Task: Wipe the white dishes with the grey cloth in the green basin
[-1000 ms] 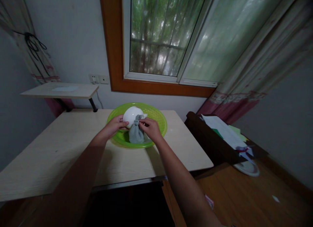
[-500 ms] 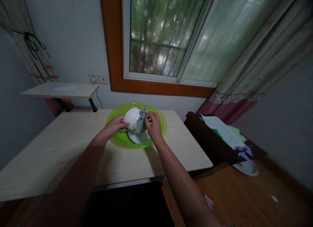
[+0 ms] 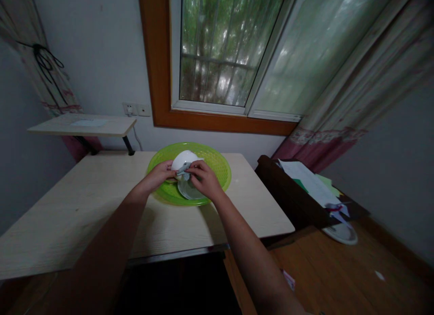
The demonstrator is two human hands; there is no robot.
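My left hand [image 3: 162,174] grips a white bowl [image 3: 183,158] by its left side, tilted on edge above a green plastic basket [image 3: 220,170]. With bent fingers, my right hand [image 3: 204,178] pinches a grey cloth [image 3: 185,168] against the front of the bowl, close to my left fingertips. Below the bowl, a second white dish [image 3: 190,191] lies inside the basket, partly covered by my right hand. The bowl's far side is out of sight.
The basket stands on a pale wooden table [image 3: 101,193]. A small raised shelf [image 3: 81,125] is at the table's back left. To the right, a dark brown piece of furniture [image 3: 288,193] bears papers [image 3: 312,183]. A window [image 3: 233,48] is behind.
My right hand has moved left with the cloth, from the bowl's right edge across its front toward my left fingers. My left hand keeps its hold on the bowl.
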